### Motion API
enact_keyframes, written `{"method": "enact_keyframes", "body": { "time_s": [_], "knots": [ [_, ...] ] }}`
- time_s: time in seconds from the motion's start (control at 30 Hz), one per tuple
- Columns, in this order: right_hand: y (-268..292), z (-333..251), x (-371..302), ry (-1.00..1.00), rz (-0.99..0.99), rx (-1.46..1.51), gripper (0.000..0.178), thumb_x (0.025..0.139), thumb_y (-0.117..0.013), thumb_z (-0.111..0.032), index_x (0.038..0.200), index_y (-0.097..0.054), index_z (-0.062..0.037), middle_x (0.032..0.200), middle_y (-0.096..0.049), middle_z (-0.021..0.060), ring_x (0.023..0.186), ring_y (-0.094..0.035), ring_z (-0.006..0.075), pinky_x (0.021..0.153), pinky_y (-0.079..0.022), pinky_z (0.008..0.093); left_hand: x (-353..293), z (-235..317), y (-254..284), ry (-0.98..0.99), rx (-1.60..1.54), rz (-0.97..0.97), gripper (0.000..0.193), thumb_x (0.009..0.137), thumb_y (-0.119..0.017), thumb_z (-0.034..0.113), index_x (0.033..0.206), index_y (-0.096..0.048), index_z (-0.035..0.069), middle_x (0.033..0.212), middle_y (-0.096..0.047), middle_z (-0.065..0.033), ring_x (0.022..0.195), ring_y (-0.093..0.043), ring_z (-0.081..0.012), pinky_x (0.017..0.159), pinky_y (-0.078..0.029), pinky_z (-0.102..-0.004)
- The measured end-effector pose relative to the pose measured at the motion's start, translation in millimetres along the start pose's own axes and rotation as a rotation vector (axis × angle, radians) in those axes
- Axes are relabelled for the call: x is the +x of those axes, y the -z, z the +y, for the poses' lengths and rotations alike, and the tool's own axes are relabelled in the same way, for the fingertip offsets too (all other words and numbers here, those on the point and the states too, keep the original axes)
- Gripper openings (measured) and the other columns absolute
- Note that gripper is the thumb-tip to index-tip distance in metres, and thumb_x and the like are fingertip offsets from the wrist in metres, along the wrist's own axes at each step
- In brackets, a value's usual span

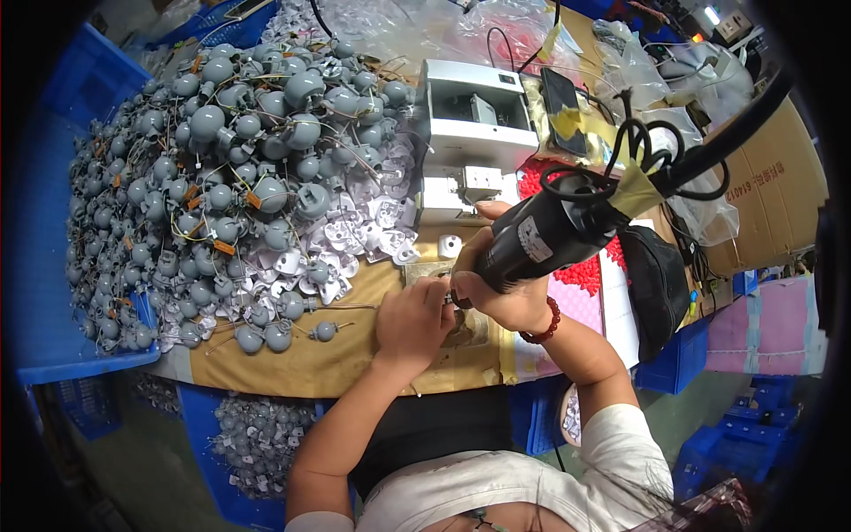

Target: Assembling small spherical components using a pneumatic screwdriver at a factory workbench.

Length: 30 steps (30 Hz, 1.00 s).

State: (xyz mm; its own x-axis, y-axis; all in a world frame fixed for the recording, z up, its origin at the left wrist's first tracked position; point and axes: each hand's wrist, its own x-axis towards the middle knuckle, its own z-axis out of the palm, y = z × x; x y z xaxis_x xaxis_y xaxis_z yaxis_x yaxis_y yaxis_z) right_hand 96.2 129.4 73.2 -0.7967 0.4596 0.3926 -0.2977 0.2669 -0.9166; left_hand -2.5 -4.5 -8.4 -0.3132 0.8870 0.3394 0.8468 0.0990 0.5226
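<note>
My right hand (514, 306) is wrapped round a black corded electric screwdriver (532, 239), tilted with its lower end down toward my left fingers. A red bead bracelet circles that wrist. My left hand (412, 321) is closed in a pinch right at the tool's tip, over a small worn fixture plate (465, 330) on the table. What the left fingers hold is hidden. Just beyond them lies a small white plastic piece (449, 246). To the left spreads a big heap of grey round-headed parts with wires (213, 177), with many white plastic plates (368, 217) along its right side.
A white box-shaped machine (474, 115) stands ahead. Red small parts (581, 275) lie right of the tool. A phone (564, 111), a black pouch (651, 288) and a cardboard box (771, 186) are farther right. A blue bin (40, 257) edges the left; another filled bin (266, 434) sits below.
</note>
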Motion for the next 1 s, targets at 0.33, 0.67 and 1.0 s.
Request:
{"method": "enact_keyframes", "body": {
  "time_s": [0.33, 0.67, 1.0],
  "knots": [
    [8.5, 12.2, -13.4, 0.192, -0.196, -0.386, 0.073, 0.086, -0.071, 0.001, 0.145, -0.03, -0.0134, 0.083, -0.063, 0.0091, 0.076, -0.066, 0.0187, 0.07, -0.054, 0.0337, 0.6, -9.1, 3.0, -0.035, -0.059, 0.017, 0.037, 0.079, -0.072, 0.017, 0.114, -0.057, 0.014, 0.095, -0.06, -0.0032, 0.082, -0.064, -0.0234, 0.069, -0.044, -0.041],
    [-1.0, 20.4, -28.3, 0.225, -0.134, -0.017, 0.066, 0.089, -0.063, 0.005, 0.142, -0.033, -0.0195, 0.079, -0.058, 0.0088, 0.062, -0.059, 0.0196, 0.061, -0.055, 0.0353, -3.0, -9.6, -1.0, 0.005, -0.13, -0.054, 0.05, 0.074, -0.083, 0.025, 0.116, -0.058, 0.014, 0.101, -0.061, -0.0048, 0.092, -0.065, -0.0276, 0.075, -0.045, -0.0422],
    [8.7, 21.5, -25.9, 0.052, -0.071, -0.206, 0.062, 0.086, -0.063, 0.008, 0.138, -0.035, -0.0128, 0.08, -0.06, 0.0085, 0.065, -0.061, 0.0193, 0.062, -0.055, 0.0356, -2.7, -6.2, -3.7, 0.03, -0.087, -0.025, 0.044, 0.078, -0.079, 0.021, 0.116, -0.058, 0.013, 0.106, -0.062, -0.0047, 0.093, -0.065, -0.0279, 0.076, -0.045, -0.042]
  ]
}}
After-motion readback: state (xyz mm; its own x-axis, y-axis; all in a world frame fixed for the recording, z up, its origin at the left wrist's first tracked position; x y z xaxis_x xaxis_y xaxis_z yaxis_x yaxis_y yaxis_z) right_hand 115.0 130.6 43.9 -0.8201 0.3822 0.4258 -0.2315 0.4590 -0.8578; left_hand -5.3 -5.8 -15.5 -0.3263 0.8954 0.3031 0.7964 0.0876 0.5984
